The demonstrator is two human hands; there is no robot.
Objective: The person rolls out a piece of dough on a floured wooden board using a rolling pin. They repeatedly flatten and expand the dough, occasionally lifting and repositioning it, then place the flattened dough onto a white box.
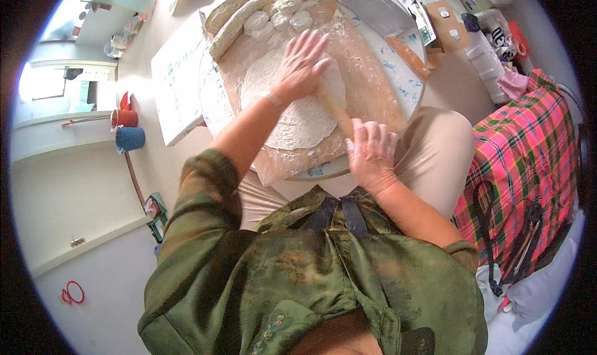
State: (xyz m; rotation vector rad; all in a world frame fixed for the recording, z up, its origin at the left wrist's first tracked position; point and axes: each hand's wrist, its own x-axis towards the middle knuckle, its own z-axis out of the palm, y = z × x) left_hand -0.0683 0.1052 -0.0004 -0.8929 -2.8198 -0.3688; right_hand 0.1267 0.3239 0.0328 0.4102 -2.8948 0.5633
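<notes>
A wide, floured sheet of rolled dough (298, 126) lies on a wooden board (373, 84) on a round table. Slanting across the sheet is a wooden rolling pin (336, 111). My right hand (372, 152) is closed around its near end, by the board's edge. My left hand (303, 64) lies palm down with the fingers extended, over the far part of the sheet and the pin's far end; its palm is hidden. Beyond it, several round dough pieces (301, 21) sit close together beside two long dough rolls (238, 26).
A cleaver (373, 7) with a wooden handle lies at the table's (417, 91) far right. A white foam box (175, 79) stands left of the table. At right are a cardboard piece (450, 26), a white crate (485, 61) and a plaid cloth (517, 163).
</notes>
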